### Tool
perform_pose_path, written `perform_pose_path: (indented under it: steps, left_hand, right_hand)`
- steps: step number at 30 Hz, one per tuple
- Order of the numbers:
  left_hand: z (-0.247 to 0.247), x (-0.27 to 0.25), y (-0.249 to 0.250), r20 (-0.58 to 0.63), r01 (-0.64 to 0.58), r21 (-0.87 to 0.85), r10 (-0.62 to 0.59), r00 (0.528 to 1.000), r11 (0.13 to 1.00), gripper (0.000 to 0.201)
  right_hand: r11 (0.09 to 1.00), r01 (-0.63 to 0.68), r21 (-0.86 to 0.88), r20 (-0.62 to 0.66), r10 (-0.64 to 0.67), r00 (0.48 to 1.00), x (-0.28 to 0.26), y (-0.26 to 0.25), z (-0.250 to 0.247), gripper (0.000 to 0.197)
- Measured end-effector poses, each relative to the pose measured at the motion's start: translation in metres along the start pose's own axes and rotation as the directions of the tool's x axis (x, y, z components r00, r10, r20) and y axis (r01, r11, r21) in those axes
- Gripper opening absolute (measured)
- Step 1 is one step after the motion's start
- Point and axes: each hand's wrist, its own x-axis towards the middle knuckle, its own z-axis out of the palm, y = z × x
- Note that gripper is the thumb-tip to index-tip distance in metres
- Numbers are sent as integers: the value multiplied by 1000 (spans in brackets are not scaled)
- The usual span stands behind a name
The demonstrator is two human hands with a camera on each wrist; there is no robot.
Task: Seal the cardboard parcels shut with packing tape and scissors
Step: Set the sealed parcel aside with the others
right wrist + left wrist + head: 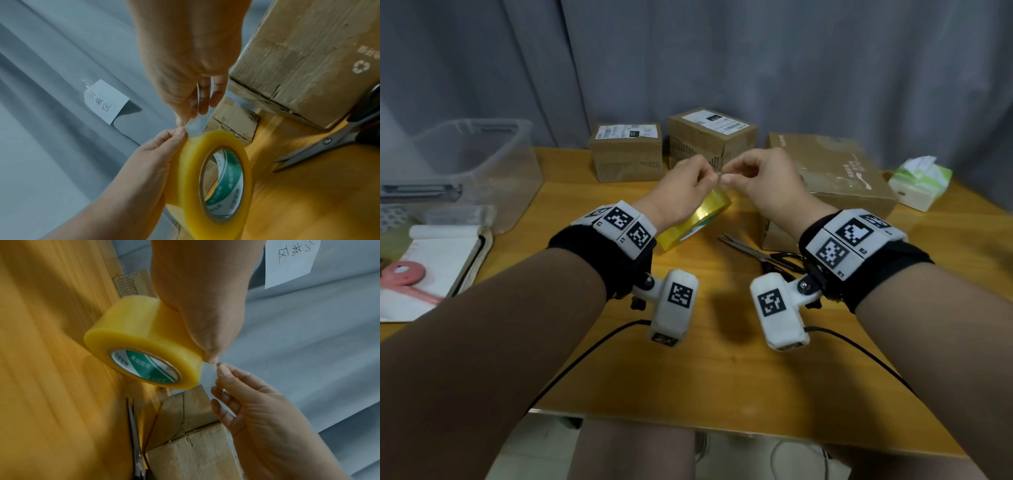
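Observation:
A yellow packing tape roll (698, 219) hangs above the table, gripped by my left hand (707, 176) with thumb and fingers on its rim (144, 345). My right hand (729, 176) pinches the clear free end of the tape (208, 376) right beside the left fingertips, a short stretch peeled off (193, 125). Black-handled scissors (760, 253) lie shut on the table below the right wrist. A large cardboard parcel (835, 178) sits at the right, and two smaller labelled parcels (626, 150) (710, 137) stand at the back.
A clear plastic bin (472, 161) stands at the far left, with an open notebook (438, 260) and a pink object in front of it. At the far right lies a tissue pack (919, 181). Grey curtain hangs behind the wooden table (688, 377).

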Motion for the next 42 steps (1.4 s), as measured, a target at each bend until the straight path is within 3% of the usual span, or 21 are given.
perform_pose_path:
  steps: [4,12,15,20,23,29,37,40,42]
  left_hand:
    - [1,-3,2,8,-7,46,7,1000,999,15]
    - [0,-6,1,42,-55,119,50,998,991,17]
    - [-2,-7,1,59,-79,166,70,996,983,24]
    - [-9,-13,1,-16,-61,187,65,998,980,39]
    - [-19,-16,-2,-37,-33,254,44,998,967,42]
    - [-22,-14,-32,-78,132,436,-109,991,890,36]
    - [13,-16,-43,122,117,573,-225,967,811,38]
    - [14,-10,-33,58,111,685,-206,977,720,45]
    - [13,-1,-15,-6,97,698,-130,991,709,48]
  right_hand:
    - [1000,-19,-5,-17,19,1000,-3,-2,0,15]
    - [949,-10,-315,20,17,1000,-3,-4,1,18]
    - [924,13,-381,10,-10,1000,-3,-3,1,22]
    - [841,19,-541,93,37,995,-6,-10,-3,38]
    - [872,-10,-490,85,59,995,-4,-8,1,42]
    - [943,-25,-332,48,43,998,-3,-1,7,36]
    - [957,16,-290,-17,-22,1000,0,3,24,22]
    - [948,36,-315,-25,-46,999,0,3,0,21]
    - [933,15,-360,-68,-42,997,4,10,-26,22]
